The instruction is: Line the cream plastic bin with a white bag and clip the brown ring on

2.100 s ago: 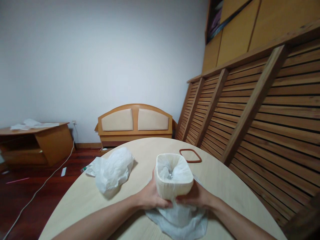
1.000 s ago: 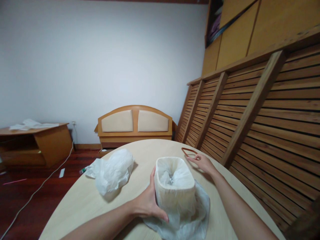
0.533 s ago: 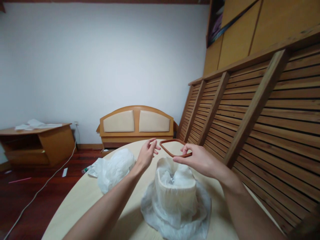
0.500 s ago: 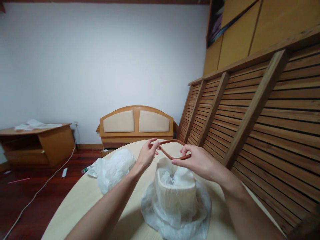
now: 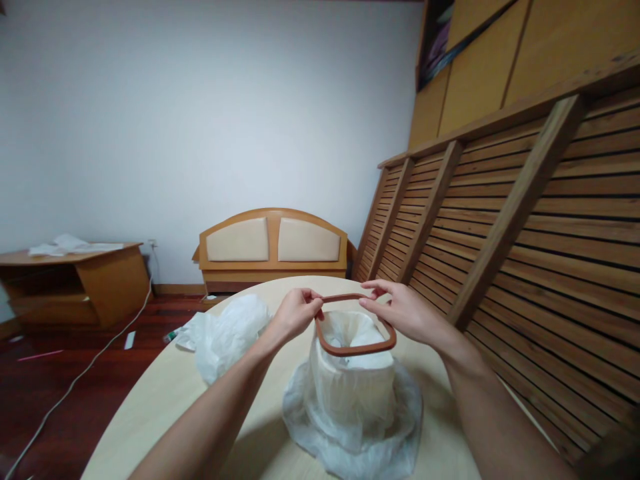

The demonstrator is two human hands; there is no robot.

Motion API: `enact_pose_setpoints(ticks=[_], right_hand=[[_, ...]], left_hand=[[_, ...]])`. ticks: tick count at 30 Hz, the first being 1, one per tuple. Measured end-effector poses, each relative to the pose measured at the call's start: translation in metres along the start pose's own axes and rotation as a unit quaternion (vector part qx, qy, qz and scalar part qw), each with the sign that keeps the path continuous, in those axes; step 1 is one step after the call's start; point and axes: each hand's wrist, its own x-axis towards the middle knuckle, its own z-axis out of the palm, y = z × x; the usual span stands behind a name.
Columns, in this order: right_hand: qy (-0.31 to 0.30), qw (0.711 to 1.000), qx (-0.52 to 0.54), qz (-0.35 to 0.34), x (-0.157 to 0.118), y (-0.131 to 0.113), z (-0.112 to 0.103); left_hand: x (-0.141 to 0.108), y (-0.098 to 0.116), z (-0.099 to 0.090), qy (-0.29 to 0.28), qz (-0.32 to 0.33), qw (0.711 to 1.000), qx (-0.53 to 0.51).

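A brown rim ring (image 5: 357, 351), rounded and roughly square, is held over the mouth of a small cream trash bin (image 5: 350, 400). A thin white plastic bag (image 5: 410, 407) covers the bin inside and out, its loose edge spread on the table around the base. My left hand (image 5: 299, 311) pinches the ring at its far left corner. At the far right corner, my right hand (image 5: 407, 312) has thumb and fingers closed around the ring. The ring's near side lies level with the bin's front rim; whether it touches the bag cannot be made out.
A crumpled white plastic bag (image 5: 233, 337) lies on the round table (image 5: 165, 407), left of the bin. Wooden slatted panels (image 5: 540, 280) lean along the right side. Beyond are a headboard (image 5: 273, 243) and a low cabinet (image 5: 110, 283); a cable (image 5: 85, 373) crosses the floor.
The ring has come down toward the bin's mouth and tipped flatter, its near side now over the front rim. My right hand has shifted to its far right corner.
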Motion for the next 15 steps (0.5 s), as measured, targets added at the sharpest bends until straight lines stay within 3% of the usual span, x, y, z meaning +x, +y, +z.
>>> enact_pose_setpoints(ticks=[5, 11, 15], right_hand=[[-0.059, 0.998, 0.028, 0.027, 0.011, 0.023, 0.009], [-0.100, 0.994, 0.009, 0.047, 0.008, 0.015, 0.014], [-0.078, 0.995, -0.034, 0.057, 0.007, 0.013, 0.015]], left_hand=[[-0.001, -0.001, 0.003, -0.007, 0.009, 1.000, 0.028], [-0.002, -0.001, -0.004, -0.026, -0.007, 0.994, 0.105], [0.002, -0.007, -0.006, -0.043, -0.008, 0.989, 0.140]])
